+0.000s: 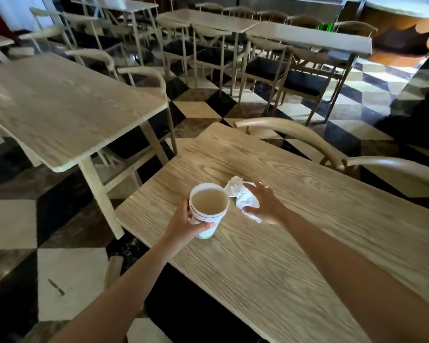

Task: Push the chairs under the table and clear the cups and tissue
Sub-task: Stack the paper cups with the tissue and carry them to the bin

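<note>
A stack of white paper cups, nested with several rims showing, is held just above the wooden table by my left hand, which wraps its side. A crumpled white tissue lies on the table right of the cups. My right hand is spread over the tissue, thumb and fingers touching its edges. Two curved-back wooden chairs stand tucked against the table's far side.
Another wooden table stands to the left with chairs behind it. More tables and dark-seated chairs fill the back. The floor is a black-and-white checker pattern. A chair part shows below the table's near-left edge.
</note>
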Tool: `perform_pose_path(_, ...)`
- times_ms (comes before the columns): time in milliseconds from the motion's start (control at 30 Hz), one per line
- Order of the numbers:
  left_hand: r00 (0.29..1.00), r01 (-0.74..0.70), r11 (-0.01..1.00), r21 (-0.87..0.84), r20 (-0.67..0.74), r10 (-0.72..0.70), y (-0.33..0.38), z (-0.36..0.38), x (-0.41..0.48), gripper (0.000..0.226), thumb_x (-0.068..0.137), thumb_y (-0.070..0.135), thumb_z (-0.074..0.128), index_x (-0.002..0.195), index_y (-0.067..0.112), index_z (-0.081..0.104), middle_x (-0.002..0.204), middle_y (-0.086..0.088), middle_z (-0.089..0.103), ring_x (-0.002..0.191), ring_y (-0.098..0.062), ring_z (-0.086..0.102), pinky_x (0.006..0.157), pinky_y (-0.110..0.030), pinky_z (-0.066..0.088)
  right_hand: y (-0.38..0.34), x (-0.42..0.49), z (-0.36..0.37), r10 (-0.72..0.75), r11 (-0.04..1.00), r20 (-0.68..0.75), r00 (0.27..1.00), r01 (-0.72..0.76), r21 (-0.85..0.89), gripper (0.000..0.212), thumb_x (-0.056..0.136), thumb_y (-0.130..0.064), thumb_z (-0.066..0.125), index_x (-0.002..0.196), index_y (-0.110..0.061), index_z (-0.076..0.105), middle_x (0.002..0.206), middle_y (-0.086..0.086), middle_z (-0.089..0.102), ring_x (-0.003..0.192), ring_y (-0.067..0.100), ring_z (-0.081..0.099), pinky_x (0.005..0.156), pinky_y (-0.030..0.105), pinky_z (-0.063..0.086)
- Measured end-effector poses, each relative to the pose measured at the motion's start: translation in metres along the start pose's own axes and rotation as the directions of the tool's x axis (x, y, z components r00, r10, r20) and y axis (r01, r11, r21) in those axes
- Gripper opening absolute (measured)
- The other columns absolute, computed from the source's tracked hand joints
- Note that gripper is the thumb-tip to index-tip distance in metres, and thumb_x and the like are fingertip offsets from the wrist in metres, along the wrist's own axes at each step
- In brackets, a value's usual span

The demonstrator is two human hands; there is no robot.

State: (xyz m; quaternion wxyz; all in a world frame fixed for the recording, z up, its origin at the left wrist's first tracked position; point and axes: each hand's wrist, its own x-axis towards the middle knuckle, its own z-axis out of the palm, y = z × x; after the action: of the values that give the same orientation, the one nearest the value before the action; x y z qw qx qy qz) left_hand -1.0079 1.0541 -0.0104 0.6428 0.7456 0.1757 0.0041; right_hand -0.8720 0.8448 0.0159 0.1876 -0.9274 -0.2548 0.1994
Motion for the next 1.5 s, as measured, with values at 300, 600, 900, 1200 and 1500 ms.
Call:
perform_pose_path(300,1.0,0.024,0.998,-0.051,-0.001,-0.024,-0.019,-0.013,0.004,0.077,0.044,0.038,0.081,0.112,0.039,0.047,0.119,0.011,0.062,0.111,-0.006,0.06,0.097,-0.032,0.05,0.035,0.084,0.062,0.238,0.965,0.002,0.971,-0.236,-0.115,0.059,0.098,-0.048,0.034,0.15,-0.025,0.017,0.16,0.009,0.007,0.142,0.039,0.016,0.115,0.049,0.02)
perform_pose_path(600,0.999,-0.011,0.999,-0.038,0.03,0.012,-0.022,-0.015,0.0,0.074,0.053,0.033,0.082,0.116,0.043,0.044,0.122,0.013,0.059,0.117,-0.002,0.057,0.098,-0.024,0.047,0.031,0.064,0.09,0.152,0.968,-0.281,0.948,-0.2,-0.152,0.026,0.089,-0.006,0.051,0.113,-0.01,0.061,0.121,0.011,0.054,0.121,0.031,0.042,0.093,0.037,0.043)
perform_pose_path(900,0.996,-0.064,0.996,0.054,0.06,0.061,-0.001,0.007,-0.005,0.081,0.05,0.03,0.084,0.123,0.029,0.048,0.12,0.007,0.063,0.111,-0.005,0.061,0.098,-0.033,0.048,0.005,-0.01,0.008,0.219,0.94,-0.243,0.945,-0.137,0.312,0.02,0.084,-0.005,0.053,0.097,-0.011,0.067,0.087,0.004,0.066,0.083,0.021,0.06,0.061,0.019,0.041)
perform_pose_path(1200,0.941,-0.288,0.945,0.153,0.227,0.25,0.065,0.082,-0.027,0.076,0.055,0.02,0.085,0.117,0.039,0.044,0.115,0.013,0.058,0.109,-0.01,0.058,0.094,-0.024,0.045,-0.034,-0.132,-0.118,-0.035,0.959,-0.198,0.98,-0.022,-0.281,0.02,0.087,-0.013,0.047,0.097,-0.017,0.063,0.093,0.0,0.063,0.079,0.017,0.048,0.057,0.023,0.031)
perform_pose_path(1500,0.826,-0.385,0.923,0.023,0.456,0.333,0.114,0.192,-0.103,0.078,0.056,0.008,0.084,0.114,0.044,0.046,0.112,0.018,0.063,0.103,0.009,0.06,0.089,-0.012,0.047,-0.02,-0.254,-0.124,-0.005,0.936,-0.02,1.0,-0.002,-0.351,0.031,0.089,-0.014,0.055,0.119,-0.015,0.061,0.122,0.004,0.063,0.108,0.025,0.059,0.089,0.035,0.047)
